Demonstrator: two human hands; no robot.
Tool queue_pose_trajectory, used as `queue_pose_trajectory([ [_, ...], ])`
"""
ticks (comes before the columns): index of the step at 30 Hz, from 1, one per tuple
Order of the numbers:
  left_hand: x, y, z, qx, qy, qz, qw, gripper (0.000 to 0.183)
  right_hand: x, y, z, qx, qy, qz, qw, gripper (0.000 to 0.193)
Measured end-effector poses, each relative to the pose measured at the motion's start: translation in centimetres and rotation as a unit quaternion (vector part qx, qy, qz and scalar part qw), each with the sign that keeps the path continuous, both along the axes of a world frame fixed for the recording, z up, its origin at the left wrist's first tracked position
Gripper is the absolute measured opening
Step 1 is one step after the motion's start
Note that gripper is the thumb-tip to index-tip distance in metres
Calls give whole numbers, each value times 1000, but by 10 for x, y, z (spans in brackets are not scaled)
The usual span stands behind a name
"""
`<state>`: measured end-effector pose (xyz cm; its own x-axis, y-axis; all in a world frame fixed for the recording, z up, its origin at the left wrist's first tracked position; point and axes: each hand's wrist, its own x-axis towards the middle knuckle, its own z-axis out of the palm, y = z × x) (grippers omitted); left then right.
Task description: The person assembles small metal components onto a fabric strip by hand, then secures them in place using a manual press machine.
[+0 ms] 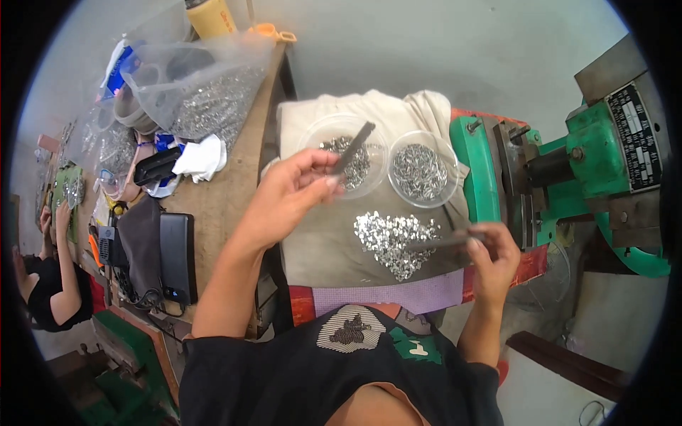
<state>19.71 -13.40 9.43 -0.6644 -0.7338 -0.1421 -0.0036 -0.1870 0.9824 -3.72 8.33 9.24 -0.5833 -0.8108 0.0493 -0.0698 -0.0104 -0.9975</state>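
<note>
My left hand (288,195) is closed on a dark narrow metal strip (356,145), raised above a clear round tub (323,131) of small metal parts. Farther right, a second clear bowl (428,136) holds thin, pin-like metal pieces (419,172). My right hand (495,257) pinches a dark slim tool (444,243), blurred, that reaches left over a loose heap of shiny small metal pieces (391,238). Its exact kind cannot be made out. Both containers and the heap rest on a beige cloth (312,248).
A green machine press (597,153) stands close on the right. The wooden table (231,170) at left carries a plastic bag (213,99) of metal parts, a black box-like device (177,257) and cables. A co-worker's hand (62,216) shows at far left.
</note>
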Motion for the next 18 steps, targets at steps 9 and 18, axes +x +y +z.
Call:
queue_pose_trajectory([
  [9, 21, 90, -34, 181, -92, -293, 934, 32, -8, 103, -68, 92, -65, -224, 968, 12],
  [18, 22, 129, -33, -98, -242, -208, 943, 22, 6, 94, -57, 193, 332, -236, 893, 23],
])
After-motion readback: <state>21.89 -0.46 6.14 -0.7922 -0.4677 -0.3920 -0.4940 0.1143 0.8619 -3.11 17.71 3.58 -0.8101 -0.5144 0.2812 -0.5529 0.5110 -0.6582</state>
